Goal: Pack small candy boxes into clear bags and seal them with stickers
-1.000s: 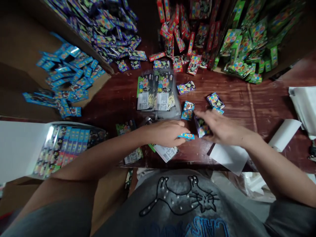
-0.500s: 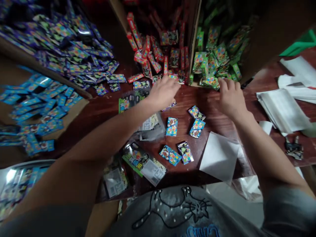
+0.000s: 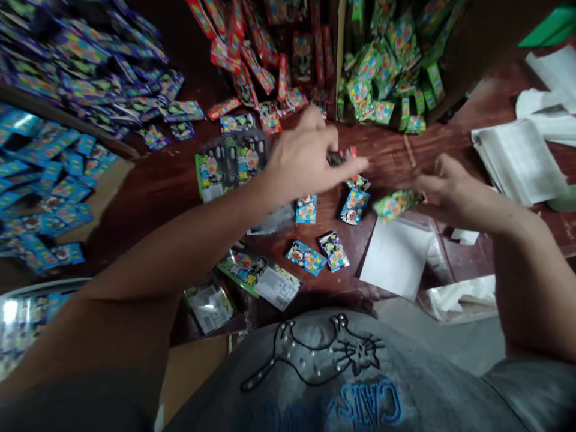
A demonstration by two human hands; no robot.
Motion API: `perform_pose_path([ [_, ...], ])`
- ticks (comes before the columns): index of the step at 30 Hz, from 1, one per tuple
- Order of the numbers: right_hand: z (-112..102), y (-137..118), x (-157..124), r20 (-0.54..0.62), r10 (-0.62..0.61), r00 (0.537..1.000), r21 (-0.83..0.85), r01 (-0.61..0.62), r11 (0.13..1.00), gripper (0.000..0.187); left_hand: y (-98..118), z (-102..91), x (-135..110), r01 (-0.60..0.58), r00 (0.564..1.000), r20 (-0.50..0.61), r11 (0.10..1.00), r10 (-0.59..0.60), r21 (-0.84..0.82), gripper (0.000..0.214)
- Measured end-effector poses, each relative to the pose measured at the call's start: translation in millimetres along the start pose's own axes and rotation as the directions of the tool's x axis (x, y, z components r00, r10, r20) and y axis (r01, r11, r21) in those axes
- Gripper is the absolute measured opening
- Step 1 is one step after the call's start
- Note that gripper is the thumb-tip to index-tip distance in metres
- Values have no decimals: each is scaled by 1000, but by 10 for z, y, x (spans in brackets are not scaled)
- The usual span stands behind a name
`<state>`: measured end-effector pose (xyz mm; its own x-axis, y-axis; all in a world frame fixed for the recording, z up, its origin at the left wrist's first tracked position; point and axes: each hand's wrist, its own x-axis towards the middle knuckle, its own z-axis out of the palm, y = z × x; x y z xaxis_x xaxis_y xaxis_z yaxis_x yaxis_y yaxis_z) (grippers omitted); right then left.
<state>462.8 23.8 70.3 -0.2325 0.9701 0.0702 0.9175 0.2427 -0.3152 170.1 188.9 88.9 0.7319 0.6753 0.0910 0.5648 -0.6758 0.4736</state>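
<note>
My left hand hovers over the middle of the dark wooden table, fingers pinched on a small packet with a red edge. My right hand is to its right, fingers closed on a green packet. Below and between the hands lie several loose small packets and a blue one. A white square sheet lies under my right hand.
Cardboard boxes hold heaps of packets: purple at far left, red at centre back, green at right back, blue at left. Clear printed bags lie mid-table. Stacked white sheets sit right.
Both hands have drawn back from the red and green heaps toward the table's middle. My right hand now holds a green packet, my left a red-edged one.
</note>
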Motion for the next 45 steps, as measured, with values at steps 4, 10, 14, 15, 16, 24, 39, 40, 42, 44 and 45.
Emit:
perform_pose_path([
  [4,201,-335,-492,286,-220,933,264,144,954,43,604,423,-611,76,964,265,979,-24,-188,43],
  [10,486,-368,-814,309,-47,950,84,22,996,68,855,960,-875,223,935,315,962,-165,-158,45],
  [14,521,-552,-850,154,-34,987,105,18,994,102,690,677,-1158,176,965,209,983,-162,-51,46],
  [15,551,-630,-824,118,-47,992,113,34,993,111,600,549,-1276,152,972,187,988,-145,-20,47],
  [16,594,-708,-785,94,-61,994,118,50,992,117,488,416,-1408,118,977,178,993,-116,0,50],
  [24,903,-1002,-345,197,-129,972,57,120,991,92,-484,-23,-2369,-178,891,437,981,125,83,97],
  [39,1053,-1460,316,320,-589,742,363,478,800,110,189,170,-3000,-70,977,212,949,4,306,92],
  [40,1054,-1484,414,351,-597,721,350,491,798,110,174,169,-3051,-1,984,170,946,-57,323,91],
  [42,1056,-1547,607,420,-626,657,317,541,779,101,136,192,-3136,114,981,113,935,-160,337,93],
  [44,1059,-1617,759,458,-656,600,286,599,747,85,105,237,-3207,183,973,73,926,-218,330,97],
  [45,1060,-1649,805,456,-656,601,261,615,744,78,96,263,-3240,212,969,54,923,-241,322,97],
])
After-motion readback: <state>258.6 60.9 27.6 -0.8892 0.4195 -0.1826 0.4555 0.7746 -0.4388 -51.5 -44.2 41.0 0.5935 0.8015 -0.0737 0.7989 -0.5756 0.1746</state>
